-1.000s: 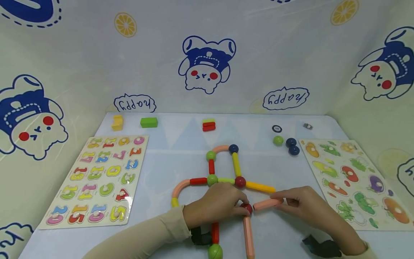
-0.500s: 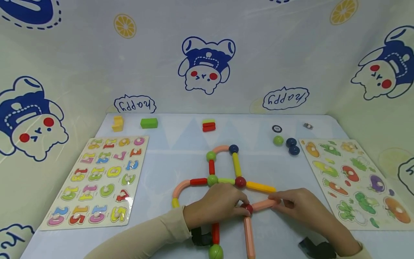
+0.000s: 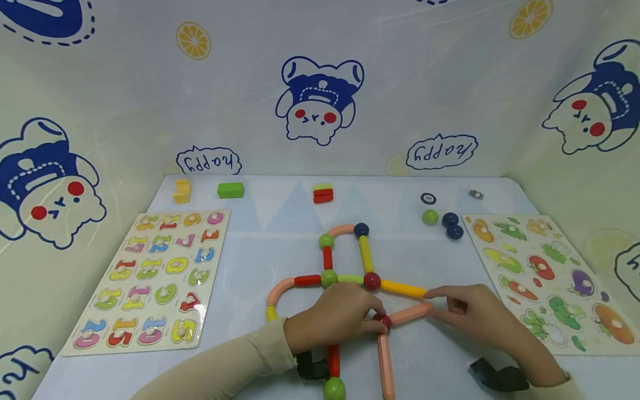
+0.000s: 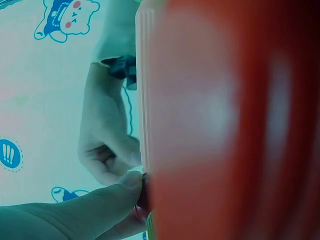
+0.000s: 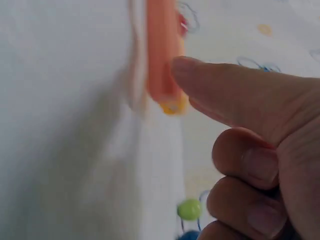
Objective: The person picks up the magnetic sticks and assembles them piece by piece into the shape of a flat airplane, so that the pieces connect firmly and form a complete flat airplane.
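My left hand [image 3: 336,314] pinches a red ball [image 3: 383,321] between thumb and fingertips. A straight salmon rod [image 3: 386,366] runs from that ball towards me. Another salmon rod [image 3: 411,314] extends from the ball to the right. My right hand [image 3: 472,314] is at its outer end. The thumb touches the salmon rod, while the index fingertip lies at the end of the yellow rod [image 3: 403,288]. This yellow rod joins a second red ball [image 3: 372,281]. In the left wrist view, a blurred red and salmon rod [image 4: 200,100] hides much of the work.
Joined rods and balls, including a green ball [image 3: 328,278] and a blue ball [image 3: 361,230], form a figure. A number puzzle board [image 3: 202,328] lies left, a vegetable puzzle board [image 3: 505,266] right. Loose dark blue balls [image 3: 454,232], a green block [image 3: 230,190] and a yellow block [image 3: 182,191] stand farther back.
The right hand has moved the salmon rod left until it meets the red ball. Its thumb and index finger have then spread apart towards the two rod ends. The left hand stays put.
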The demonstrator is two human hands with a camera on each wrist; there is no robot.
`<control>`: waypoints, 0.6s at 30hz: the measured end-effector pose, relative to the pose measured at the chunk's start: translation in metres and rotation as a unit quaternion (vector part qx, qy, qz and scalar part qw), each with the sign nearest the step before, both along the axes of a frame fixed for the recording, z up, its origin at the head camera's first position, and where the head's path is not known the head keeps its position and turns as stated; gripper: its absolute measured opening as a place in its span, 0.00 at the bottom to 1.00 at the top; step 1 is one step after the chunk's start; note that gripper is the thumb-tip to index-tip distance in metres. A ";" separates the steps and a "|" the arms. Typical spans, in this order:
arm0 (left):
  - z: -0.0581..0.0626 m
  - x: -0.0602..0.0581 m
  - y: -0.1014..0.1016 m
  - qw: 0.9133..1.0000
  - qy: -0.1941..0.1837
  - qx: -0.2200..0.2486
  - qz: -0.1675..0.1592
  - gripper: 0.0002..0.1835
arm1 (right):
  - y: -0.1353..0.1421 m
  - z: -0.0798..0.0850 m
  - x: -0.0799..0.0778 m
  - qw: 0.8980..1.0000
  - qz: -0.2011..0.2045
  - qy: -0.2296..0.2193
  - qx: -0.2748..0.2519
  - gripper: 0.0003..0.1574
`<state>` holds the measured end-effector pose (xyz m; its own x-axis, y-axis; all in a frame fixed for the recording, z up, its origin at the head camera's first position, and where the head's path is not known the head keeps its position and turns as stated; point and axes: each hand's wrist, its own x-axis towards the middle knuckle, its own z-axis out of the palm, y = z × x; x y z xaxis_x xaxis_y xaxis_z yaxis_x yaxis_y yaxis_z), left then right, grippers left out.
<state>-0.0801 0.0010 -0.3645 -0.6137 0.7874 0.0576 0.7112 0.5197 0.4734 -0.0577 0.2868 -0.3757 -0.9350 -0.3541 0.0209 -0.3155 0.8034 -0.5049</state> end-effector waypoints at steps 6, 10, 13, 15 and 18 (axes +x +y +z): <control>0.000 -0.001 0.000 1.000 0.008 0.002 0.000 0.13 | 0.023 0.012 -0.015 0.995 -0.075 0.064 0.001 0.13; 0.000 0.000 0.000 1.000 0.016 0.003 -0.002 0.13 | 0.036 0.019 -0.035 0.986 -0.141 0.090 0.016 0.14; 0.000 0.001 -0.001 1.000 0.017 0.002 -0.002 0.13 | 0.045 0.021 -0.055 0.980 -0.179 0.084 0.029 0.20; 0.000 0.001 -0.001 1.000 0.017 0.001 0.000 0.13 | 0.050 0.021 -0.069 0.978 -0.193 0.068 0.037 0.25; 0.001 0.001 0.000 1.000 0.014 0.001 0.001 0.13 | 0.053 0.017 -0.087 0.977 -0.199 0.047 0.053 0.33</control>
